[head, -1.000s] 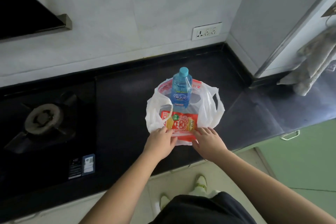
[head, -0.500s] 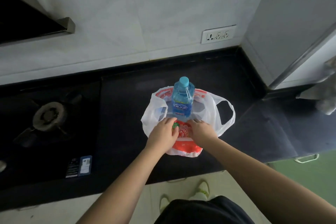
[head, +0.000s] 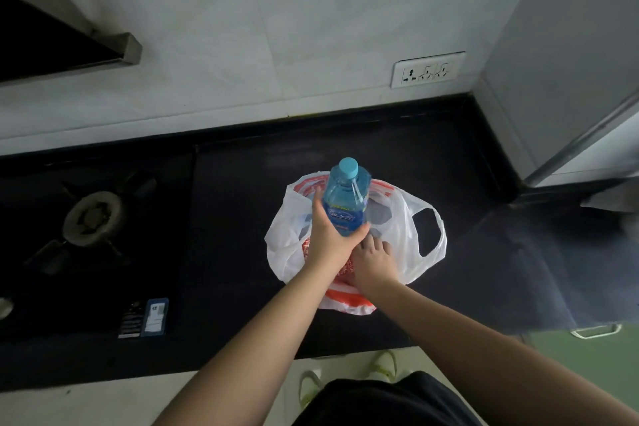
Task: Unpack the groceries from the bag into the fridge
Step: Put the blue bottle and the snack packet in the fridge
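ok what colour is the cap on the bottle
Light blue; the cap tops the blue bottle, seen in the head view.

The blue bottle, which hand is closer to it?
Left. The left hand is wrapped around the blue bottle. The right hand rests just below it, on the bag.

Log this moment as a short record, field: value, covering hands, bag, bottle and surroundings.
left hand: wrapped around the blue bottle, at its lower body
right hand: resting on the bag, fingers spread, near the bottle's base
bottle: upright, blue cap on, rising out of the bag's mouth
bag: white plastic with red print, open, on the black counter
stove burner: left of the bag, apart from it
wall socket: on the wall behind
fridge: not clearly in view
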Demonstrator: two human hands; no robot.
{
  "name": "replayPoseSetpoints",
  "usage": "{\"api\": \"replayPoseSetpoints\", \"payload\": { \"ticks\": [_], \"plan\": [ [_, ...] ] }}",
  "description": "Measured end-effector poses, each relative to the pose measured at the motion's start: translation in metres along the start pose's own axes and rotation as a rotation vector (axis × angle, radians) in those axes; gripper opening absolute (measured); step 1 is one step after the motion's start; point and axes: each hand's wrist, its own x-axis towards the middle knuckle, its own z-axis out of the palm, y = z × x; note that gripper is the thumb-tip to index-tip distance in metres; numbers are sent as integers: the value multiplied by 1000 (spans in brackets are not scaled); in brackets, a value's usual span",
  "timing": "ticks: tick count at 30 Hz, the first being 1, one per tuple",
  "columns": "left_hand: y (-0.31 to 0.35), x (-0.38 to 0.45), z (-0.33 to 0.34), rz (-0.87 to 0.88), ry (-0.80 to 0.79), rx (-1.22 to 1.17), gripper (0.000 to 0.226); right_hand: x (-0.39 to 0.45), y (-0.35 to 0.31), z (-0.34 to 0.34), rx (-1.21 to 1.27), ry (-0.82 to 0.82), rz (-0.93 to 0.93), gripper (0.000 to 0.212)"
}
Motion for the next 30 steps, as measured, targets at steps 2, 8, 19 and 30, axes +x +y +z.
{"api": "replayPoseSetpoints", "payload": {
  "ticks": [2, 8, 19, 30],
  "plan": [
    [7, 6, 8, -33, 73, -103, 105, 0, -1, 2, -8, -1, 12, 84],
    [3, 16, 30, -67, 205, -214, 102, 2, -1, 8, -25, 15, 60, 56],
    [4, 21, 12, 29, 245, 103, 79, 1, -3, 12, -1, 63, 38, 51],
    [30, -6, -41, 342, 153, 34, 77, -4, -7, 3, 45, 81, -17, 76]
  ]
}}
